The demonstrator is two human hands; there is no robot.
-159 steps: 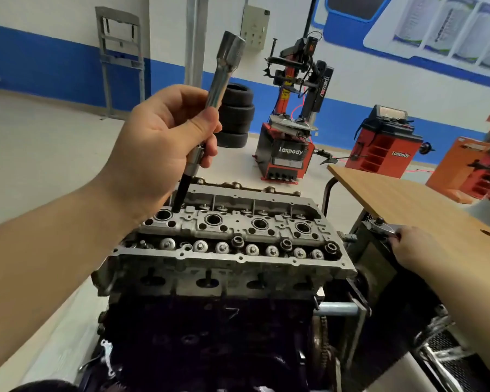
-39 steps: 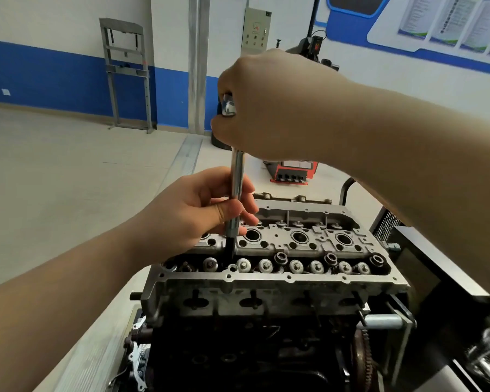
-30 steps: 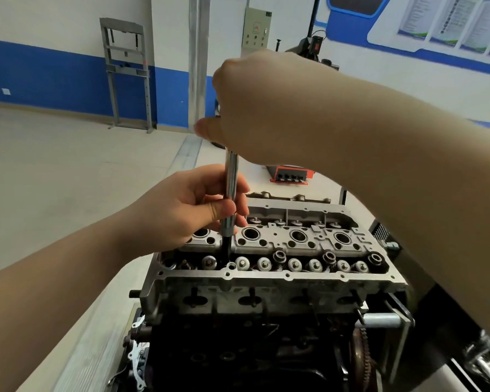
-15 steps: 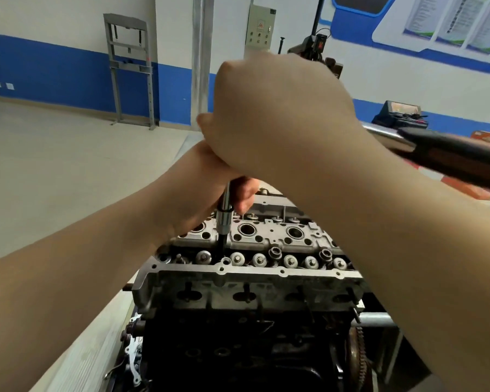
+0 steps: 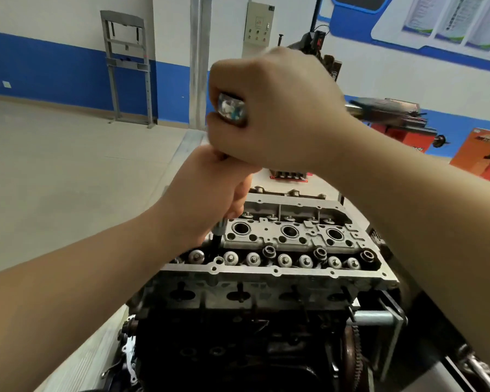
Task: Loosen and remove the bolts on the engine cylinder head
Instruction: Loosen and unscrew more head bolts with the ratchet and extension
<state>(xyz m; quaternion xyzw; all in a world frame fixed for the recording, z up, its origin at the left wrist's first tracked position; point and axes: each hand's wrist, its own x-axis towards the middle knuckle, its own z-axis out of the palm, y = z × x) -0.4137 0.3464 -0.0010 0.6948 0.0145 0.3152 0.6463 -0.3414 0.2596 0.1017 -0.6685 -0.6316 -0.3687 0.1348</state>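
Extension bar (image 5: 219, 228) stands upright on cylinder head (image 5: 289, 241), gripped by left hand (image 5: 207, 190); right hand (image 5: 275, 108) clenches ratchet head (image 5: 232, 108).

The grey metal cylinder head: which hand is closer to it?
Left. The left hand grips the extension bar just above the grey metal cylinder head; the right hand holds the shiny wrench head higher up.

Silver-grey cylinder head (image 5: 266, 275), black engine block (image 5: 232, 343), blue-and-white wall (image 5: 54, 66), red machine (image 5: 396, 134)
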